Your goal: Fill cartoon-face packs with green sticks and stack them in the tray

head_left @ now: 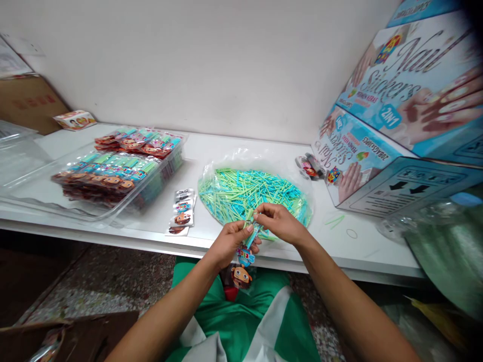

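My left hand (pixel 231 242) is closed on a small clear plastic packet (pixel 241 276) printed with a cartoon face, which hangs over the table's front edge above my lap. Green and blue strips show in the upper part of this packet. At its top end, the fingers of my right hand (pixel 277 221) are pinched together; exactly what lies between the fingertips is partly hidden. Just beyond both hands, a heap of thin green and blue sticks (pixel 256 188) lies in an opened clear plastic bag (pixel 241 157).
Left of the heap lie flat printed packets (pixel 182 213). Farther left, a clear plastic tray (pixel 113 213) holds stacks of filled packets (pixel 105 176). Nail sticker boxes (pixel 377 136) stand at the right, with small packages (pixel 310 167) beside them. Loose green sticks (pixel 335 221) lie near the right front.
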{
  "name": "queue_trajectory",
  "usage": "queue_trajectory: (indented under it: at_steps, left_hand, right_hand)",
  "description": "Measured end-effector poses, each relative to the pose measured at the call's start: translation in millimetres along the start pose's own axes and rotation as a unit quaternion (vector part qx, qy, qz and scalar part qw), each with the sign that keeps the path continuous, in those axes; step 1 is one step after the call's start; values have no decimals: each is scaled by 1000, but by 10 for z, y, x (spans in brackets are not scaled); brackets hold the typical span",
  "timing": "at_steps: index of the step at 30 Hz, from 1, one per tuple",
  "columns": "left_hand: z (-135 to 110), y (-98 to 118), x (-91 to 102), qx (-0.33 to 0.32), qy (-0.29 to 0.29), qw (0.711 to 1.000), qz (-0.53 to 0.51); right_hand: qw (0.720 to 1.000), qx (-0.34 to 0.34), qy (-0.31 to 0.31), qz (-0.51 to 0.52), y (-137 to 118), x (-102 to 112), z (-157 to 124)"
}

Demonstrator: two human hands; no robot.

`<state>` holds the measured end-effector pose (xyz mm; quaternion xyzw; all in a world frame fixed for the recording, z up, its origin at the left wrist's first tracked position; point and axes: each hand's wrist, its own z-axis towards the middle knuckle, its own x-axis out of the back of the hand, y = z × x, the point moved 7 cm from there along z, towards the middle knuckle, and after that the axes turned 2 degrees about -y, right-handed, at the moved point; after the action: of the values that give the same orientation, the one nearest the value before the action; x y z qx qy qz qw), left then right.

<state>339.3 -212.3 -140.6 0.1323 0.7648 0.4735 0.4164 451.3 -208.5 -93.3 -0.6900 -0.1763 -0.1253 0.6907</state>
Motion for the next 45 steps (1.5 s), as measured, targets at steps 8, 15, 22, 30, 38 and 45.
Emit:
queue_trajectory:
  at_steps: [8,15,22,30,38,45]
  left_hand:
    - [-11,-23,-55,10,-36,999,-33]
    - [-21,-60,-45,22,-60,997,-40]
    - [-22,32,8,-15,-11,1000,7]
    - [-94,337,98,-127,52,985,103]
    - [-176,350,132,-108,18,991,73]
    - [-198,319,220,-143,18,984,104]
  right_hand:
    - [998,2,4,-60,-84,33,-69]
    - [1000,23,2,-2,-141,-14,-99]
    - [999,9,24,-19,-99,17,-142]
    - [994,78,61,-44,-270,24,-217]
    - [978,170,39,-110,-516,-50,-273]
    - [959,224,49,-168,-665,-33,-259]
